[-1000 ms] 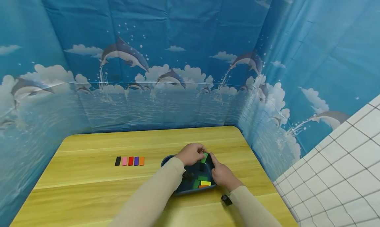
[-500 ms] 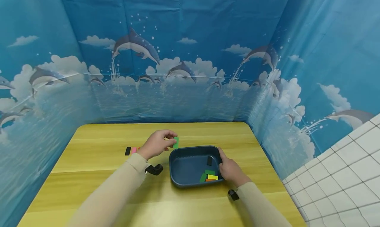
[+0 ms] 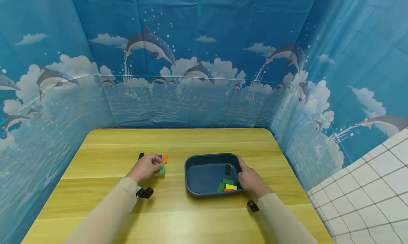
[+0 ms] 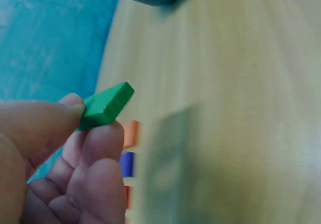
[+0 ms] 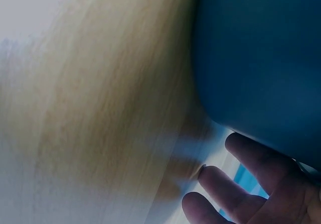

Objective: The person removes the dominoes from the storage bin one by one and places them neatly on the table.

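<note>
The green block [image 3: 162, 168] is clamped between the thumb and fingers of your left hand [image 3: 146, 167], above the counter [image 3: 178, 219] beside the row of blocks [image 3: 164, 159] toward its far left corner, and is gripped by one end, apparently so that the other stays clear of your fingers. To its right sits the blue tray [image 3: 204, 176], loose blocks [image 3: 231, 187] within its right half; your right hand [image 3: 253, 180], fingers extended and apart, touches its right wall, probably steadying it, though whether your thumb hooks the rim cannot be told.
</note>
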`<state>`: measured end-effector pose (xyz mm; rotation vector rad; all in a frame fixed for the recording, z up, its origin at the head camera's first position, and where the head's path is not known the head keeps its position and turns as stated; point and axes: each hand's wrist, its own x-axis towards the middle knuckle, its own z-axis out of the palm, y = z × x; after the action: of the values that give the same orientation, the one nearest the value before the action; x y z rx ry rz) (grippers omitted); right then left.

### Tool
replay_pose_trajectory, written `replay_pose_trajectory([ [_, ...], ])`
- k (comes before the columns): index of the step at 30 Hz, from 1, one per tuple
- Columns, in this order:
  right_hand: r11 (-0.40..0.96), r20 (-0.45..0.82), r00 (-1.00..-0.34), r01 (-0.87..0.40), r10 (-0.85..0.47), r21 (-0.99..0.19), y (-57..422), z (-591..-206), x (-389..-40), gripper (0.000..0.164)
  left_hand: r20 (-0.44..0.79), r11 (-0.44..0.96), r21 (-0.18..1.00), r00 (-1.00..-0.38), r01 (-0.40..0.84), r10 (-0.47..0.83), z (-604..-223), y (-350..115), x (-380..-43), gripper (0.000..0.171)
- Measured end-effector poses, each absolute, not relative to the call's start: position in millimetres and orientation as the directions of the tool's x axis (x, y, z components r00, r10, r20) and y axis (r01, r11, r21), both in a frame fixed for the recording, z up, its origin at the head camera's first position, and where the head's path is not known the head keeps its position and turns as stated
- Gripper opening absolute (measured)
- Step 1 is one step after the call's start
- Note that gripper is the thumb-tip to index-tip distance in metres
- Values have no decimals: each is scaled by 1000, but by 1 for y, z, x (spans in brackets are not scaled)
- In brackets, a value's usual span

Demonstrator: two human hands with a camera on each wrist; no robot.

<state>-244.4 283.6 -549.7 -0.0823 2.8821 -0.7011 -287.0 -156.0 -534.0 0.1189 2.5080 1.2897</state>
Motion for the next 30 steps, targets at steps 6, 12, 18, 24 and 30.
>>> replay_pose_trajectory([
  [6, 891, -154, -984, -13, -93, -455, 284, -551, -245, 70, -272, 609, 785, -947, -117, 169, -552, -154, -291, 20],
  [12, 887, -157, -984, -4, -87, -463, 284, -550, -244, 70, -269, 636, 763, -951, -115, 151, -562, -149, -294, 15],
  [18, 881, -166, -983, 8, -80, -473, 284, -550, -243, 71, -243, 680, 728, -961, -90, 134, -570, -148, -297, 6],
  [24, 884, -167, -984, 18, -68, -466, 283, -551, -244, 71, -226, 666, 743, -962, -67, 155, -569, -150, -292, 13],
  [30, 886, -161, -985, 14, -69, -463, 283, -551, -244, 70, -215, 679, 733, -962, -45, 168, -567, -149, -291, 18],
])
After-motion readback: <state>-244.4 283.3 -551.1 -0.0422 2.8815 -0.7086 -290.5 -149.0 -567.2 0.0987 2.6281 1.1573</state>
